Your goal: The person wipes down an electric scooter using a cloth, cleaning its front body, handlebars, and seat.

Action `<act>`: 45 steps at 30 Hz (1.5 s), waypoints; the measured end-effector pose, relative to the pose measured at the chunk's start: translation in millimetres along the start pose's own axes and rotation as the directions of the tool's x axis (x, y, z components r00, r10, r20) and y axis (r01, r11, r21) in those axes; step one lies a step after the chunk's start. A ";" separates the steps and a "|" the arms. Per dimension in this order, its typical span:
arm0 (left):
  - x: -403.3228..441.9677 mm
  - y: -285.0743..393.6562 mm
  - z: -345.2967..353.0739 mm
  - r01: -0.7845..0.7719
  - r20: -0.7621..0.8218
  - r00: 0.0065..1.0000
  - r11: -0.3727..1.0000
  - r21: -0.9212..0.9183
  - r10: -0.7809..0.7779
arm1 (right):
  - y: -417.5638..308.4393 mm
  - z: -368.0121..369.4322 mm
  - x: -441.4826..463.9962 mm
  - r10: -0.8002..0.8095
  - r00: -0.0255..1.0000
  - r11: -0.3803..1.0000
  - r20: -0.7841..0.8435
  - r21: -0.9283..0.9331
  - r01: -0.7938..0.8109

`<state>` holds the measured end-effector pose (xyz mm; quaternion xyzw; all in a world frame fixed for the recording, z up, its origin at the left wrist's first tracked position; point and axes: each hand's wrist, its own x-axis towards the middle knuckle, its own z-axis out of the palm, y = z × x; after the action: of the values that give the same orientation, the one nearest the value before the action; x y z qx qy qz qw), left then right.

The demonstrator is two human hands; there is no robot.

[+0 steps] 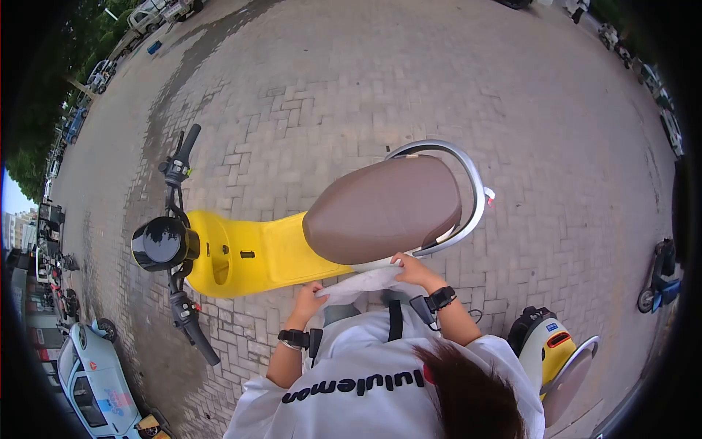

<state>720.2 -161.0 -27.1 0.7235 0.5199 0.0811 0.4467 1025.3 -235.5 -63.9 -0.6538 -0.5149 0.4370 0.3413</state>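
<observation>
A thin white cloth or wipe (pixel 360 284) stretches between my two hands, close in front of my body. My left hand (pixel 310 301) pinches one end of it, fingers closed. At the other end, my right hand (pixel 414 271) grips the cloth just beside the scooter's seat. Whether that hand also touches the scooter, I cannot tell. The yellow electric scooter (pixel 281 245) stands crosswise before me, its brown seat (pixel 387 208) to the right and its handlebar (pixel 179 174) to the left. A silver rail (pixel 472 175) curves around the back of the seat.
Brick paving (pixel 307 88) surrounds the scooter. Behind me on the right stands another yellow and white scooter (pixel 552 350). A light blue car (pixel 99 377) is at the lower left, and a blue scooter (pixel 659 282) is at the far right. Parked vehicles line both edges.
</observation>
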 end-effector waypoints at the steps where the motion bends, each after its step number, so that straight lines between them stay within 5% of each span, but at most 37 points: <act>1: 4.8 2.5 10.9 0.009 -0.024 1.000 0.997 -0.080 -0.011 | 9.5 -16.7 -4.4 0.128 0.987 0.991 0.095 -0.038 -0.125; 2: 9.4 2.5 19.3 0.021 -0.016 1.000 0.997 -0.079 -0.023 | 18.2 -29.8 -10.6 0.260 0.947 0.965 0.189 -0.092 -0.247; 7: 45.8 27.4 46.4 -0.033 -0.070 0.997 0.994 -0.101 0.026 | 28.6 -88.2 -9.9 0.225 0.973 0.974 0.056 -0.052 -0.222; 8: 53.5 41.8 45.4 -0.020 -0.068 0.998 0.994 -0.108 0.013 | 21.6 -98.7 -4.4 0.140 0.990 0.990 -0.023 -0.032 -0.141; 10: 68.7 78.1 40.8 -0.118 -0.328 0.935 0.991 0.067 0.134 | 3.5 -115.7 6.8 0.067 0.993 0.997 -0.097 -0.016 -0.069; 12: 84.3 97.6 44.4 -0.189 -0.441 0.869 0.974 0.125 0.225 | -13.7 -125.1 18.4 -0.132 0.952 0.976 -0.275 -0.202 0.077; 14: 93.7 100.3 49.4 -0.251 -0.545 0.776 0.948 0.195 0.317 | -11.8 -120.7 25.1 -0.195 0.937 0.939 -0.289 -0.332 0.093; 16: 100.7 91.0 58.8 0.006 -0.277 0.950 0.876 0.482 0.146 | -4.0 -113.0 28.4 -0.264 0.920 0.882 -0.291 -0.459 0.108; 18: 103.4 73.1 72.8 0.104 -0.239 0.971 0.878 0.468 0.012 | 10.8 -98.3 23.6 -0.231 0.944 0.692 -0.236 -0.722 -0.011; 20: 106.0 65.8 79.4 0.202 -0.203 0.972 0.867 0.456 -0.120 | 16.8 -87.6 20.3 -0.212 0.947 0.719 -0.243 -0.695 -0.018; 22: 109.7 69.8 83.1 -0.047 -0.140 0.984 0.925 0.377 0.108 | 7.7 -77.9 23.4 -0.191 0.951 0.747 -0.243 -0.665 -0.020; 29: 159.8 73.3 122.9 -0.375 0.204 0.927 0.819 0.435 0.315 | 37.9 -50.0 58.7 -0.109 0.986 0.648 -0.129 -0.761 -0.028; 32: 170.8 54.1 134.3 -0.419 0.197 0.908 0.769 0.483 0.371 | 44.8 -39.6 66.1 -0.067 0.988 0.527 -0.138 -0.846 -0.082; 35: 186.4 28.6 130.1 -0.473 0.118 0.863 0.701 0.534 0.492 | 32.9 -23.2 92.7 -0.025 0.984 0.552 -0.178 -0.823 -0.135; 41: 250.2 0.2 68.4 -0.416 -0.017 0.881 0.791 0.448 0.473 | 22.1 24.9 192.9 -0.043 0.949 0.561 -0.313 -0.794 -0.236; 43: 264.8 -11.0 52.6 -0.241 -0.017 0.966 0.925 0.294 0.257 | 15.2 41.0 224.3 -0.078 0.943 0.546 -0.323 -0.805 -0.230; 45: 271.2 -38.2 35.5 -0.051 -0.044 0.997 0.971 0.232 0.063 | 6.9 58.1 255.2 -0.034 0.997 0.509 -0.076 -0.859 -0.048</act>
<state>836.0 45.0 -170.1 0.7828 0.5160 0.0516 0.3438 996.7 10.6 -148.6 -0.7564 -0.6466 0.0984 -0.0081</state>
